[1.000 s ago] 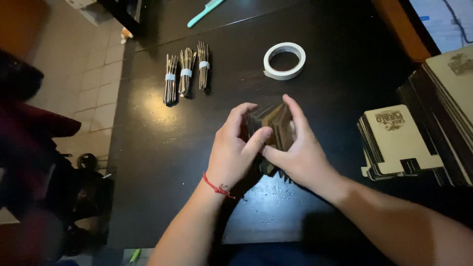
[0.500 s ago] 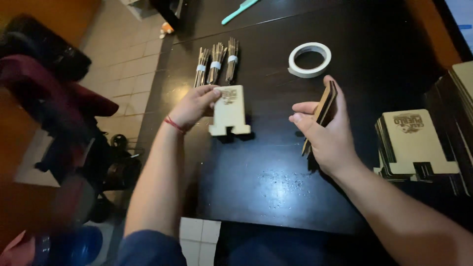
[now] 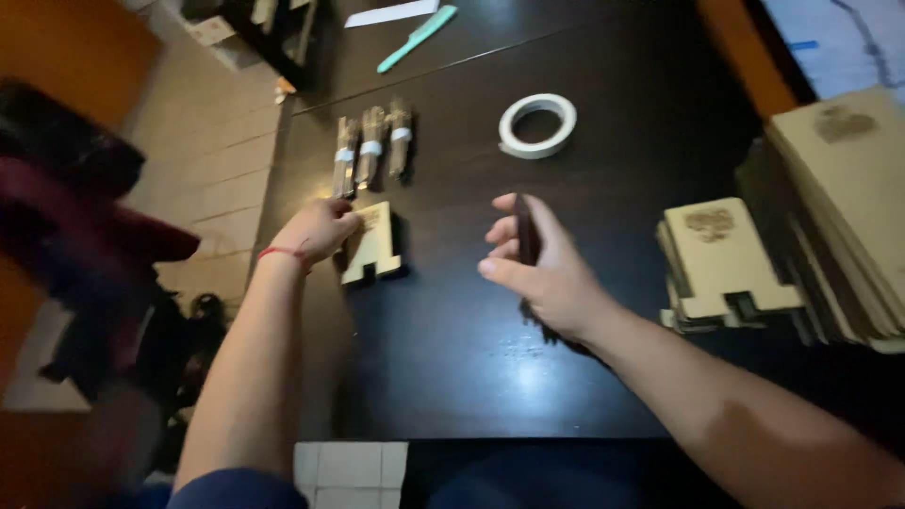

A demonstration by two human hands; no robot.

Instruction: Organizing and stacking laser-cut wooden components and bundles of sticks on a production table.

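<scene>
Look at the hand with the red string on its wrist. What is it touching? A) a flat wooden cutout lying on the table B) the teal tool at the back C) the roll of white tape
A: the left hand rests on the edge of the flat wooden cutout on the dark table, well away from the tape roll.

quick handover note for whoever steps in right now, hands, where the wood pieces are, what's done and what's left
Left hand: fingers on the flat wooden cutout piece lying near the dark table's left edge.
Right hand: grips a thin stack of dark pieces edge-on, above the table's middle.
Done: three banded bundles lie behind the left hand.
Left: a stack of cutout pieces and larger sheets sit at the right, unbanded. The tape roll lies at the back.
</scene>
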